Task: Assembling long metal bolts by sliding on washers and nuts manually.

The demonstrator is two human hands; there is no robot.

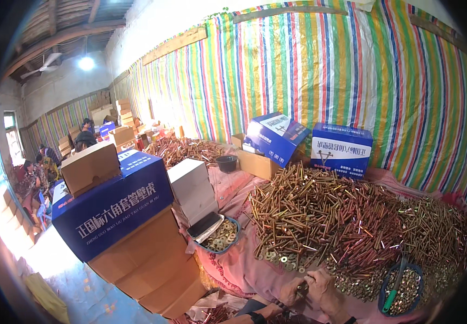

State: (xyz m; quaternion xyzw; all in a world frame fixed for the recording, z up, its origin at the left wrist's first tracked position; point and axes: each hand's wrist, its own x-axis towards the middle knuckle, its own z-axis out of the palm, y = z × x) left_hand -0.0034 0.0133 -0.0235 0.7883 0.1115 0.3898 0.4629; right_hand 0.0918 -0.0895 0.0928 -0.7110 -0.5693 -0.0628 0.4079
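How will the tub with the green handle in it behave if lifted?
The tub is probably heavy for its size, being full of small metal parts. Those would likely spill if tilted, since its top is open.

Brassy bolts (303, 213), pink cloth (247, 270), blue-and-white boxes (341, 148), multicolour-striped sheeting (298, 70)

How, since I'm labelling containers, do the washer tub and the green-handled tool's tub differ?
The washer tub holds flat rings; the tool tub holds smaller, chunkier pieces. A dark flat object lies atop the washer tub, a green-handled tool in the tool tub. Both hold metal parts.
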